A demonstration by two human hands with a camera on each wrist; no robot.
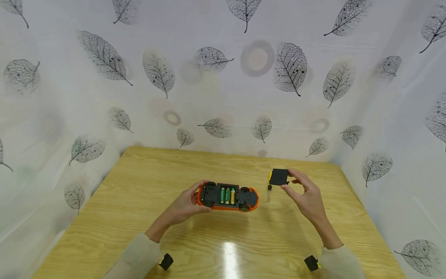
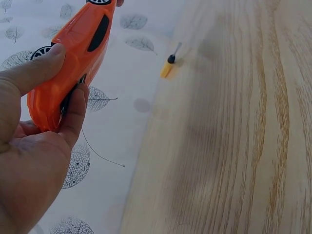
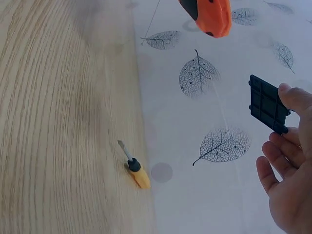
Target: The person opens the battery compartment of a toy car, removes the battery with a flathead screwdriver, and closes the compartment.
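Observation:
My left hand (image 1: 184, 205) grips one end of an orange toy car (image 2: 78, 63), thumb on one side and fingers on the other. The car's black underside faces up in the head view, and three batteries (image 1: 227, 196) lie side by side in its uncovered battery compartment. Off to the right, my right hand (image 1: 306, 195) pinches a black square battery cover (image 1: 278, 177) by its edge between thumb and fingers. Ribs and small tabs on the cover show in the right wrist view. A screwdriver (image 3: 135, 168) with a yellow and black handle lies on the table near the cover.
The wood-grain table (image 1: 139, 186) meets a white sheet with a leaf print (image 1: 223, 97) at its back and sides. Black camera mounts (image 1: 167, 262) sit at both wrists, close over the table's front part.

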